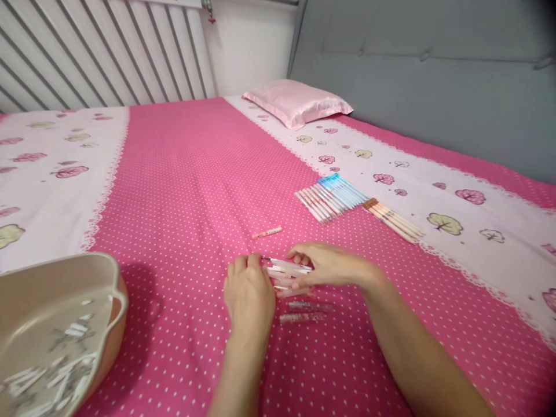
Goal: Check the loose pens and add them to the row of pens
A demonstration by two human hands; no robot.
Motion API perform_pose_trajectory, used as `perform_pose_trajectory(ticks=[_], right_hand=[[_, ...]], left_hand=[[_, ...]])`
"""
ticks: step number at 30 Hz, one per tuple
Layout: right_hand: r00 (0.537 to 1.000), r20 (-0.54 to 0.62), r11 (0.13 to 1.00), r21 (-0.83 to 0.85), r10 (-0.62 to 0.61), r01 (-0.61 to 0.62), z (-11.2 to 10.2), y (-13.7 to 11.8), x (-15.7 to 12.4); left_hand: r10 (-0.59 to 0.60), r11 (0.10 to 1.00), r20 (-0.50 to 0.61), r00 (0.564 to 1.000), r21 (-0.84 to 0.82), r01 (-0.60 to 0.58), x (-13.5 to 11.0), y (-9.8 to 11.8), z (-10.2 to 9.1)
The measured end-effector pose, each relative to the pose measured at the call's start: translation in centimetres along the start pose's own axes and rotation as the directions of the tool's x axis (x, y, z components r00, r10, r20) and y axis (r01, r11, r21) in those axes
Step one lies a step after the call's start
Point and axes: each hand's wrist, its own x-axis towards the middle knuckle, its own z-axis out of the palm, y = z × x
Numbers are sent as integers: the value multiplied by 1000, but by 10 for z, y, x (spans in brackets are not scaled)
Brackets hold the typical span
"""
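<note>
A loose bunch of slim white and pale-pink pen barrels [287,270] lies between my hands on the pink dotted bedspread. My left hand [249,289] is closed at the left ends, its fingertips partly hidden; a thin dark-tipped piece [267,258] shows beside them. My right hand [328,264] curls round the right ends, thumb on the near side and fingers on the far side. Just below the bunch lie clear, printed tubes [303,317], blurred. Beyond my left hand is a single pink printed tube [266,233].
Farther right lie rows of pink-white pens [318,202], blue pens [343,191] and cream pens with brown ends [394,219]. A beige basin [119,301] at the left holds many small white and grey pieces. A pink pillow [297,101] rests near the grey headboard [425,87].
</note>
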Motion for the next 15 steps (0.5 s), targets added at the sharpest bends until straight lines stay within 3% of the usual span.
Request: perform_pose_trajectory(ticks=[4,7,10,15], right_hand=[[981,107,979,-105,-164,175,13,-17,-5],[984,151,966,-221,-100,132,29,-33,-9],[992,129,948,-314,-5,46,39,-44,-11],[991,24,954,-271,-130,132,37,-34,-9]], left_hand=[[-12,1000,43,999,13,12,-2,0,-3],[-10,1000,64,998,16,9,-2,-1,-3],[-5,1000,84,996,16,4,-2,-1,-3],[-19,1000,78,997,7,19,-1,-1,-2]])
